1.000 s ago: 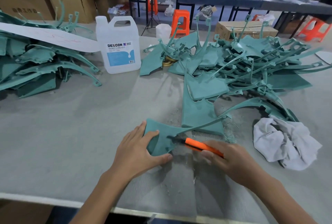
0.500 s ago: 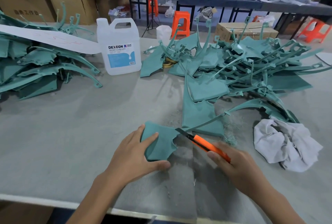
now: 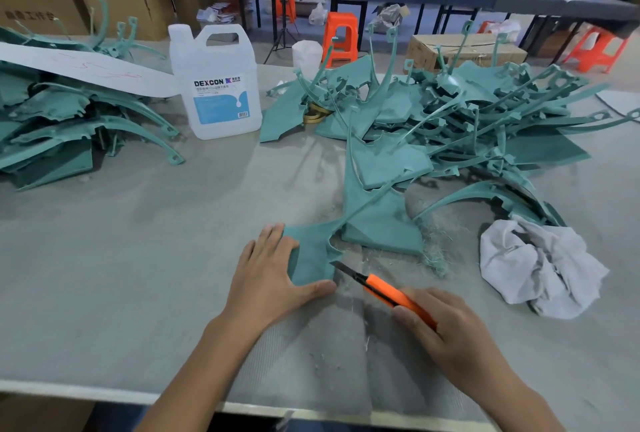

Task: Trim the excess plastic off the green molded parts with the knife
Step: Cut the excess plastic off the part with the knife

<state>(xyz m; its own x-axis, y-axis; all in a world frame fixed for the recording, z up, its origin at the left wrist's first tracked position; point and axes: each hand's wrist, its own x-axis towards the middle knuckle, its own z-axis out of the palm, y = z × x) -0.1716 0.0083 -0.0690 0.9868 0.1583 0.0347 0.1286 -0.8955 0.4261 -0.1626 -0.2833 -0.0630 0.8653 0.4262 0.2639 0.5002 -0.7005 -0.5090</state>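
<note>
A green molded part (image 3: 313,253) lies flat on the grey table (image 3: 138,258) in front of me, its thin arm running up and right. My left hand (image 3: 270,279) presses down on the part's left side, fingers spread over it and thumb along its lower edge. My right hand (image 3: 446,331) grips an orange utility knife (image 3: 391,293). The knife's dark blade touches the part's lower right edge. Green plastic shavings (image 3: 434,255) lie just right of the part.
A large heap of green parts (image 3: 467,126) fills the right back of the table, a second stack (image 3: 69,126) sits at far left. A white jug (image 3: 216,81) stands between them. A crumpled white cloth (image 3: 540,265) lies at right. The table's front edge (image 3: 104,393) is close.
The knife has slid down the part's right edge toward me, from the notch near the arm to the lower corner. My left hand stays pressed on the part.
</note>
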